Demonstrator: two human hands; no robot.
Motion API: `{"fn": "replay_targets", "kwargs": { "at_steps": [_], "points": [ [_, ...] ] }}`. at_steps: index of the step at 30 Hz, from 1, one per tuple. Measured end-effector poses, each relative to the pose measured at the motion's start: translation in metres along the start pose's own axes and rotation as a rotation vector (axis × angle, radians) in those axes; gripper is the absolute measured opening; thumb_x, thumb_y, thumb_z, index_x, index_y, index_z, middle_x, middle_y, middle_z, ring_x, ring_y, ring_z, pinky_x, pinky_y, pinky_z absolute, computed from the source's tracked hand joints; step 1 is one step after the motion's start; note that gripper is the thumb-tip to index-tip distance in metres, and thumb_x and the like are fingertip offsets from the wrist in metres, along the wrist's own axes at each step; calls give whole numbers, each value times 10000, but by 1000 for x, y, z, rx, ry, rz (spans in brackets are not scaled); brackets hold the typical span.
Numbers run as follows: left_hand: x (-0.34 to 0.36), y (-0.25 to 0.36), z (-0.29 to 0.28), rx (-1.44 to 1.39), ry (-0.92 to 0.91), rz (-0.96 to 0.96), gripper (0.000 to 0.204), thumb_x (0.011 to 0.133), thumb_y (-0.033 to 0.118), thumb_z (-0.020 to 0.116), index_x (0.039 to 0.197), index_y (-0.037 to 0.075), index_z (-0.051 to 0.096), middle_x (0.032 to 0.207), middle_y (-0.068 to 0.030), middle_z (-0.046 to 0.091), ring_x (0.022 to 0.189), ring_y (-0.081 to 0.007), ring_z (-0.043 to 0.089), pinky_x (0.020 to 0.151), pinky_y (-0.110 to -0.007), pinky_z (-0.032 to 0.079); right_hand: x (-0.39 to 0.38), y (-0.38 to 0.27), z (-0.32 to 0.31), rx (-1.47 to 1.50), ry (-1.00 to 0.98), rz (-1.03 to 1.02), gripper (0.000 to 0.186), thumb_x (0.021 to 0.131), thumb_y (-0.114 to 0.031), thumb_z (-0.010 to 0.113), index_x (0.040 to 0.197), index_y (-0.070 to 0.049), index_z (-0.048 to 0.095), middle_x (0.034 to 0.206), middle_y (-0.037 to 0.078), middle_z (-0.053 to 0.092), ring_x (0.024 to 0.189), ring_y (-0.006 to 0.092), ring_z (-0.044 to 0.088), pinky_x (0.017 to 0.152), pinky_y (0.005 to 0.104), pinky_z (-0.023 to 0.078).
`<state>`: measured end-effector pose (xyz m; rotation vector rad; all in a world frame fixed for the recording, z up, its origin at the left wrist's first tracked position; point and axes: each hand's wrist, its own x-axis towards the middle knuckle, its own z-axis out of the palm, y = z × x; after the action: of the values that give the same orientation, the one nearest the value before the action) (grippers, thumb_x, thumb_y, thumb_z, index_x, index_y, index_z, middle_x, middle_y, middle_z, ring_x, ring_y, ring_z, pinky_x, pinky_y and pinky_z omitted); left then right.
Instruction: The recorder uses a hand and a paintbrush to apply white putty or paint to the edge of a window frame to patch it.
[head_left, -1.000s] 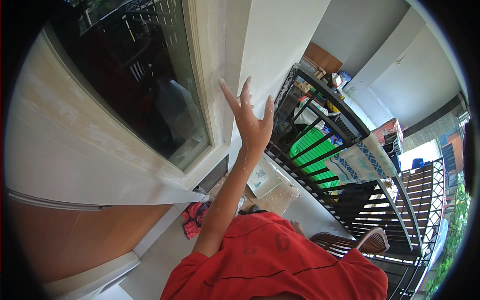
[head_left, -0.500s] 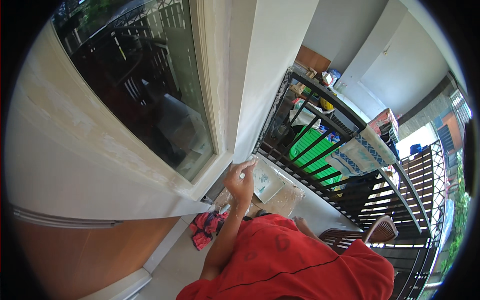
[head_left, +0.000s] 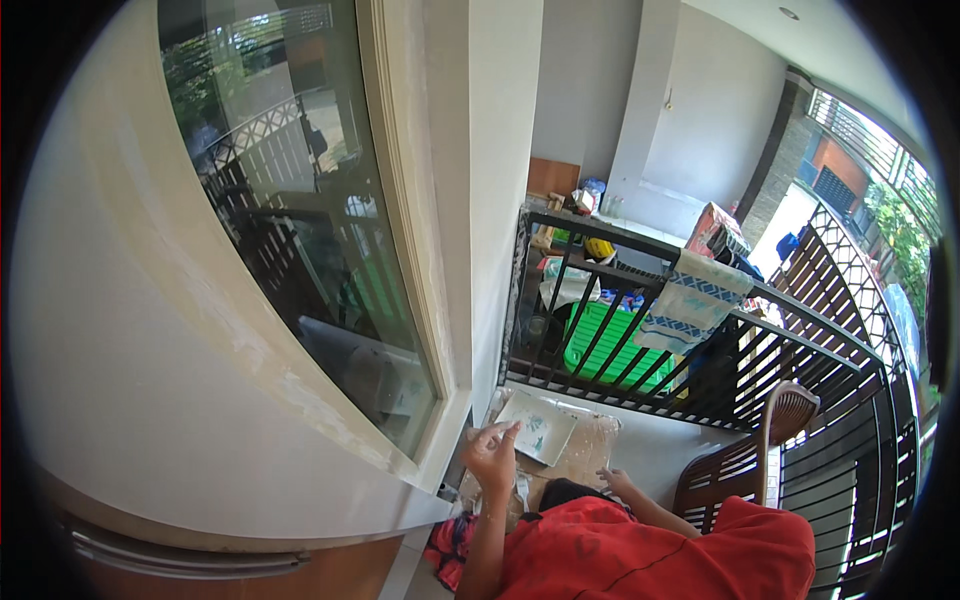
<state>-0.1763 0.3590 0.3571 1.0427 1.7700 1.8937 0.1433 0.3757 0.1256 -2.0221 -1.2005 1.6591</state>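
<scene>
My left hand (head_left: 488, 452), smeared with white, is raised in front of the window corner, above the near left side of a pale shallow tray (head_left: 556, 447). Its fingers curl toward the thumb; whatever they pinch, if anything, is too small to make out. Blue-green smears mark the tray, which lies on a spotted brown sheet (head_left: 597, 441) on the floor. My right hand (head_left: 616, 482) is low by the sheet's right edge, fingers apart and nothing seen in them. Beside my left wrist lies a small whitish tool (head_left: 522, 490), its kind unclear.
A window (head_left: 300, 230) with a patchy cream frame fills the left. Red-and-dark cloth (head_left: 450, 548) lies at the wall's foot. Ahead runs a black railing (head_left: 620, 398) with a patterned towel (head_left: 695, 300) over it and a green bin (head_left: 610, 345) behind. A brown chair (head_left: 735, 460) stands right.
The view has tipped up and turned right, showing more railing and chair. My left hand appears lower in the picture, and my right hand now shows more fully.
</scene>
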Motion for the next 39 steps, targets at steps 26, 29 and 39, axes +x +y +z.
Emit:
{"fn": "replay_targets", "kwargs": {
  "at_steps": [26,29,39],
  "points": [
    [-23,-34,-9,-264,-314,-181,199,822,149,583,862,-40,628,757,-82,635,686,-109,572,641,-233,449,-74,-83,59,183,-111,-168,426,890,-408,409,1131,-78,529,1064,55,540,671,141,549,580,253,471],
    [-21,-33,-10,-286,-302,-220,220,855,174,536,832,-34,606,739,-70,608,680,-114,547,637,-242,436,-74,-82,57,171,-133,-167,445,893,-438,382,1159,-105,510,1120,70,526,747,169,579,660,301,468],
    [-8,-28,-10,-192,-273,156,155,851,143,539,812,0,491,823,-49,471,724,-136,462,646,-259,394,-67,-82,59,252,-84,-180,411,894,-391,409,1122,-74,535,1024,55,555,650,125,549,536,233,462]
  ]
}}
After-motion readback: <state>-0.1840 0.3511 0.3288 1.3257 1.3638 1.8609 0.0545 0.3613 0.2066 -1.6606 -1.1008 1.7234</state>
